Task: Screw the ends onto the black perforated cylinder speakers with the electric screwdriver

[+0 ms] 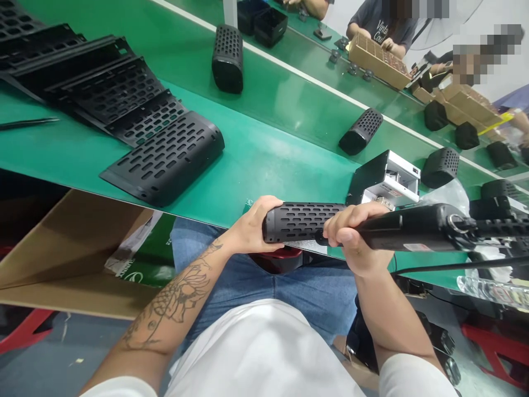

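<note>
At the table's near edge my left hand [257, 226] grips one end of a black perforated housing [303, 216], which lies on its side with rows of oval slots facing up. My right hand [361, 234] is wrapped round a black electric screwdriver [413, 227], held almost level. Its tip end points left, against or just over the housing's right part; my fingers hide the exact contact. Behind my right hand stands a small white and black machine [386, 179], possibly a screw feeder.
Several black perforated covers [165, 157] lie stacked in a row at left, near tweezers [28, 123]. Similar housings [228, 58] stand on the green conveyor beyond. Across it, people work by a cardboard box [380, 59]. An open carton [74, 248] sits below the table at left.
</note>
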{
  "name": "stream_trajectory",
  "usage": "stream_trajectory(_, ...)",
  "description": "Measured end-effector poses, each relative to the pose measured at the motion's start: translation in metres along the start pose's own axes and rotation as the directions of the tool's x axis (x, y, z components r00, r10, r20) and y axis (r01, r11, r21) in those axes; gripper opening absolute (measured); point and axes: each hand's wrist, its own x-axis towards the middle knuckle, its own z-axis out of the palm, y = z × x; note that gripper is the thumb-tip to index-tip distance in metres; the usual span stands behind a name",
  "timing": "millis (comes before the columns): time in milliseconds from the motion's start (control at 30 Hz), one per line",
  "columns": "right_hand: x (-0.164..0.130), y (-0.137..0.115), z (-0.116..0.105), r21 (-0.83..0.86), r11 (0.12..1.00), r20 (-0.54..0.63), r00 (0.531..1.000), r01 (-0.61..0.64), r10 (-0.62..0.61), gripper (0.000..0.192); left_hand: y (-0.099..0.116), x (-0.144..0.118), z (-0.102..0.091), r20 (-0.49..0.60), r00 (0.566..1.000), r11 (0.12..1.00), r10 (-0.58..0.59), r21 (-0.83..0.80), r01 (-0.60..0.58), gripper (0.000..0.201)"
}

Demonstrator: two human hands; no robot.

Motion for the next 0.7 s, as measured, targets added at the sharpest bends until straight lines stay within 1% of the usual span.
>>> stream_trajectory(167,0.002,0.001,0.002,-0.006,1.0,0.042,0.999,0.015,-0.015,0.035,0.002,0.0,-0.001,-0.003,1.0,1.0,0.025,0.009,-0.025,0.119)
stream_trajectory(233,0.002,0.002,0.002,-0.005,1.0,0.06,0.998,0.016,-0.016,0.036,0.002,0.0,-0.002,0.007,1.0,1.0,0.017,0.012,-0.017,0.119)
stream_trajectory(333,0.0,0.006,0.001,0.01,1.0,0.072,0.997,0.023,-0.023,0.033,0.001,-0.001,-0.003,0.03,0.999,1.0,-0.017,0.017,0.017,0.119)
stream_trajectory(400,-0.003,0.01,-0.001,0.02,0.999,0.082,0.996,0.03,-0.031,0.031,0.0,-0.001,-0.004,0.029,1.0,1.0,-0.012,0.018,0.011,0.118)
stream_trajectory(500,-0.007,0.013,-0.002,-0.006,1.0,0.082,0.997,-0.007,0.008,0.036,0.0,-0.001,-0.006,0.032,1.0,1.0,0.001,0.018,-0.001,0.116)
stream_trajectory(567,-0.007,0.01,-0.003,-0.018,0.999,0.083,0.996,-0.041,0.043,0.04,0.001,0.0,-0.009,0.04,0.999,1.0,-0.005,0.018,0.005,0.114)
stream_trajectory(600,-0.006,0.007,-0.006,-0.011,0.999,0.067,0.997,-0.037,0.038,0.041,0.002,0.001,-0.01,0.041,0.999,1.0,-0.012,0.02,0.011,0.112)
stream_trajectory(633,-0.003,0.003,-0.01,-0.004,1.0,0.025,1.0,-0.014,0.014,0.042,0.003,0.002,-0.01,0.039,0.999,1.0,-0.019,0.024,0.018,0.111)
stream_trajectory(667,0.0,0.0,-0.017,-0.007,1.0,-0.049,0.999,0.025,-0.025,0.042,0.003,0.002,-0.011,0.035,0.999,0.999,-0.027,0.028,0.026,0.111)
stream_trajectory(700,0.005,-0.003,-0.026,-0.035,0.997,-0.152,0.986,0.066,-0.07,0.041,0.004,0.003,-0.011,0.033,0.999,0.999,-0.033,0.033,0.032,0.111)
